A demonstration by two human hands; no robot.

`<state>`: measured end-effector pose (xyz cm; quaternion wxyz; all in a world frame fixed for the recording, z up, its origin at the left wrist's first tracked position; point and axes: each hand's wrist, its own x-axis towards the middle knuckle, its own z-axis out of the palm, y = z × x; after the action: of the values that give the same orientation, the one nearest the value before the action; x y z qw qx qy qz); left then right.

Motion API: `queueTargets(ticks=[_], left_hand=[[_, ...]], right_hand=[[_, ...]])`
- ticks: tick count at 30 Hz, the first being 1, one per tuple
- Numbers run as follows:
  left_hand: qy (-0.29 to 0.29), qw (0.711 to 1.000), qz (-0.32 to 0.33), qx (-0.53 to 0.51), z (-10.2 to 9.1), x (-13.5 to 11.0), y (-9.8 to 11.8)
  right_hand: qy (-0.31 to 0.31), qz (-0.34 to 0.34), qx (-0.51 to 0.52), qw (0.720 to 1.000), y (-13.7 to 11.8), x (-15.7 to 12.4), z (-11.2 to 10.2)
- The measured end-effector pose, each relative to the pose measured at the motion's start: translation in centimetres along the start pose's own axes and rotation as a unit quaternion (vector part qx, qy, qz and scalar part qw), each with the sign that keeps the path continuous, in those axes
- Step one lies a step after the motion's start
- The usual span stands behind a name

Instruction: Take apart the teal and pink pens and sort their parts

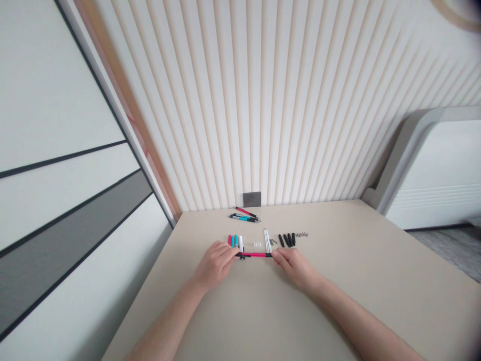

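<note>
Pink pen barrel (255,254) was pinched at both ends by our left hand (215,265) and right hand (293,268), with loose pen parts (287,240) left lying just past them.

So the pen barrel (255,254) sits mid-desk (338,301), with pens (243,215) at 12 o'clock by the wall socket (251,198), caps (287,240) around 1, and tiny springs (301,234) just past them.
</note>
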<state>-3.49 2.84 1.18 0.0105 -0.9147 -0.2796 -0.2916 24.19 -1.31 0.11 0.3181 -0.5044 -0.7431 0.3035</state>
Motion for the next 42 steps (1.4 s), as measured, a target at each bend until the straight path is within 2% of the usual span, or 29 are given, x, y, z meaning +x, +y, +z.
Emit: queueTargets(ticks=[3,7,13,17,20,26,31,35,39,42], left_hand=[[-0.02,1.0,0.011,0.011,0.13,-0.08,-0.07],[-0.021,0.999,0.032,0.033,0.18,-0.06,-0.21],[0.03,0.999,0.006,0.015,-0.12,0.18,-0.3],[0.048,0.999,0.004,0.017,-0.24,0.14,-0.27],[0.043,0.999,0.009,0.013,-0.21,0.08,-0.27],[0.042,0.999,0.004,0.004,-0.19,0.16,-0.08],[0.037,0.999,0.004,-0.001,-0.2,0.16,-0.06],[0.031,1.0,0.002,-0.003,-0.02,0.02,-0.25],[0.035,0.999,0.0,-0.008,0.11,-0.03,-0.33],[0.034,0.999,0.0,-0.007,0.12,-0.01,-0.31]], right_hand=[[0.023,-0.044,-0.047,0.998,0.06,0.12,-0.4],[0.035,-0.073,-0.053,0.995,0.3,0.23,-0.52],[0.067,-0.058,-0.023,0.996,0.38,0.16,-0.36],[0.043,-0.04,0.01,0.998,0.06,0.05,-0.47],[0.032,-0.023,0.005,0.999,0.09,0.09,-0.36],[0.069,0.01,0.011,0.997,0.61,0.15,0.12],[0.034,-0.003,0.015,0.999,0.27,0.05,0.04],[0.043,0.013,0.019,0.999,0.28,0.1,0.19],[0.009,-0.008,0.027,1.0,0.58,0.14,0.35],[0.016,0.007,0.029,0.999,0.72,0.04,0.47]])
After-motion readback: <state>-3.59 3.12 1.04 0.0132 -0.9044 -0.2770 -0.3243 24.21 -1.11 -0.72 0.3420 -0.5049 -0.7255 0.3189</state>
